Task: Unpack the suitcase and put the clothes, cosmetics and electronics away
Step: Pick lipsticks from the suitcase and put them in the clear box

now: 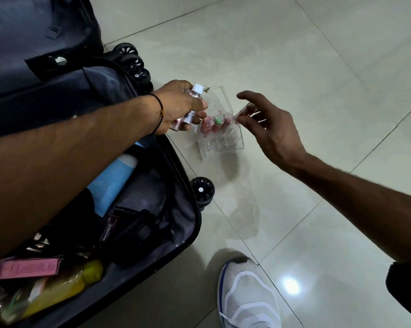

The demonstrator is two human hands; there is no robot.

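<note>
Clear acrylic organizer [220,140], gridded square cells, is sitting on glossy tiled floor [318,67] beside the open suitcase [183,209]. Right hand [268,129] is pinching a clear tube [246,112] just over its rear row, fingers splayed. Left hand [178,107] is clenching a white-capped clear bottle [195,98], wrist bent over the organizer's left edge.

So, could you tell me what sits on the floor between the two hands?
In the head view, the clear acrylic organizer stands between the left hand and right hand.
</note>
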